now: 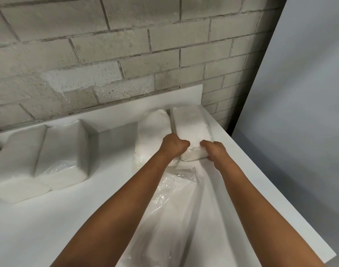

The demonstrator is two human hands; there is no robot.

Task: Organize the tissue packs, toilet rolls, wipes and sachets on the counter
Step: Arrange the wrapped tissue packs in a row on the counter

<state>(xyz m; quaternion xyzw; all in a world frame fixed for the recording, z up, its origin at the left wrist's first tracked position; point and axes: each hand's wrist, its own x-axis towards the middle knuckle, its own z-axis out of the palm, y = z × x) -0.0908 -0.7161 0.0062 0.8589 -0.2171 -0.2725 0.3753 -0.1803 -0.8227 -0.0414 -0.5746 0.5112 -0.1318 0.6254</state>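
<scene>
A long white tissue pack [191, 126] in clear plastic lies lengthwise near the counter's right edge, pointing at the wall. My left hand [174, 145] grips its near end from the left, fingers curled. My right hand [214, 151] grips the same end from the right. Beside it on the left lies a second wrapped tissue pack [151, 132], partly behind my left forearm. A third plastic-wrapped pack [176, 218] lies between my forearms, close to me. Two large white tissue packs [49, 151] stand side by side at the left.
The white counter [68, 218] ends in a bare right edge with a drop to the grey floor [299, 112]. A grey block wall [107, 45] runs along the back. A low white upstand [126, 116] lines the counter's rear.
</scene>
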